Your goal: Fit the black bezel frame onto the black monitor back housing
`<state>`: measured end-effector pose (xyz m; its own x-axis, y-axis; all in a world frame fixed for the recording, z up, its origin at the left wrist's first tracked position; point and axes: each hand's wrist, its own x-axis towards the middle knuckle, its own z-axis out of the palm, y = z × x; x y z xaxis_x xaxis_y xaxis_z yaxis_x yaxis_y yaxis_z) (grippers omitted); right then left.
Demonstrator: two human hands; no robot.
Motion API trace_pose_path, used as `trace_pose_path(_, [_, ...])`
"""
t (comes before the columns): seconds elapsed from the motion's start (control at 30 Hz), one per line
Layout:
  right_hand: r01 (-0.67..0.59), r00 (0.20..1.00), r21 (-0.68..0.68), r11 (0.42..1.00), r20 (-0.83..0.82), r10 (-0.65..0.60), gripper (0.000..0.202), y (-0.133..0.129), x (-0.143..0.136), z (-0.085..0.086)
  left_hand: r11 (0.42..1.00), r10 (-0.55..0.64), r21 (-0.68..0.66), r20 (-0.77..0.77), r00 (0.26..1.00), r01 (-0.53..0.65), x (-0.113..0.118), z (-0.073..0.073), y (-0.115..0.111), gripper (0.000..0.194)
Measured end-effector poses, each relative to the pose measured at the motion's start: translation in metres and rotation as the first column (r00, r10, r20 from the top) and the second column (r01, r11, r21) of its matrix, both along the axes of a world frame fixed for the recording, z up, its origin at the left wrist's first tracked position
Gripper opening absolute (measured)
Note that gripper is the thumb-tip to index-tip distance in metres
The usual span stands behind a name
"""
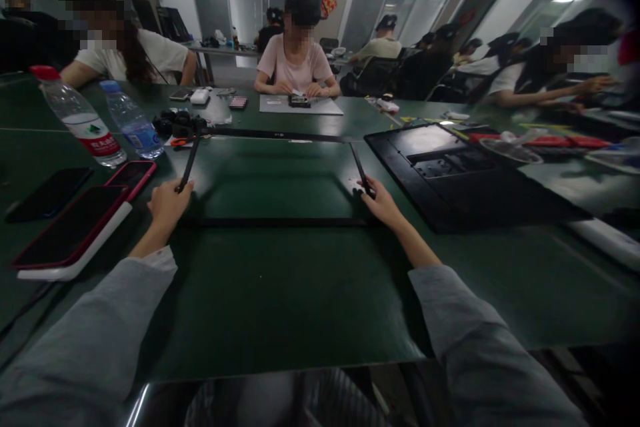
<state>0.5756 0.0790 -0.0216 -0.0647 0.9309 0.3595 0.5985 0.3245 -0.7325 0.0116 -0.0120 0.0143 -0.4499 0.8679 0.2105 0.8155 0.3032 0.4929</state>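
A thin black rectangular frame (280, 135), like a monitor bezel, is held over the green table (270, 293). My left hand (171, 203) is closed around its left side bar. On the opposite bar, my right hand (383, 201) has its fingers closed too. The far bar carries a small pale mark at its middle, too small to read. Green tabletop shows through the frame's opening. To the right of my right hand lies a large black panel (475, 187), like a monitor back cover, with a recessed section.
Left of my left hand are two water bottles (90, 123), a red-edged phone (75, 227) on a white box, and a dark phone (50, 193). Black cables (177, 123) and orange-handled scissors (181, 142) lie near the frame's far left corner. A person (299, 60) works across the table.
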Motion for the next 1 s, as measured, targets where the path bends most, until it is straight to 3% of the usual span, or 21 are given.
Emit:
trace_pose_path(0.1, [0.061,0.995,0.003,0.998,0.074,-0.061,0.062,0.001,-0.001,-0.005,0.995,0.075,-0.06,-0.023,0.997,-0.076,0.002,0.006,-0.004,0.056])
trace_pose_path(0.37, [0.137,0.986,0.063,0.988,0.087,-0.143,0.054,0.0,-0.003,-0.001,0.994,-0.014,-0.113,-0.121,0.993,0.0,0.005,0.006,-0.006,0.057])
trace_pose_path(0.73, [0.156,0.984,0.011,0.988,0.081,-0.156,0.044,-0.001,-0.003,0.0,0.99,-0.053,-0.14,-0.16,0.986,0.031,0.009,0.004,-0.004,0.06])
trace_pose_path(0.8, [0.166,0.981,0.053,0.985,0.092,-0.171,0.04,-0.002,-0.001,0.002,0.991,-0.102,-0.104,-0.127,0.987,0.089,0.01,0.006,-0.001,0.064])
trace_pose_path(0.87, [0.187,0.975,0.088,0.978,0.104,-0.196,0.035,-0.003,0.002,0.003,0.971,-0.238,-0.056,-0.084,0.968,0.234,0.014,0.011,-0.001,0.067])
trace_pose_path(0.93, [0.197,0.972,0.097,0.976,0.11,-0.207,0.034,-0.004,0.005,0.004,0.907,-0.418,-0.061,-0.031,0.908,0.416,0.021,0.017,-0.003,0.072])
trace_pose_path(1.0, [0.192,0.973,0.09,0.977,0.11,-0.202,0.037,-0.003,0.008,0.003,0.839,-0.529,-0.15,0.002,0.849,0.523,0.03,0.022,-0.007,0.078])
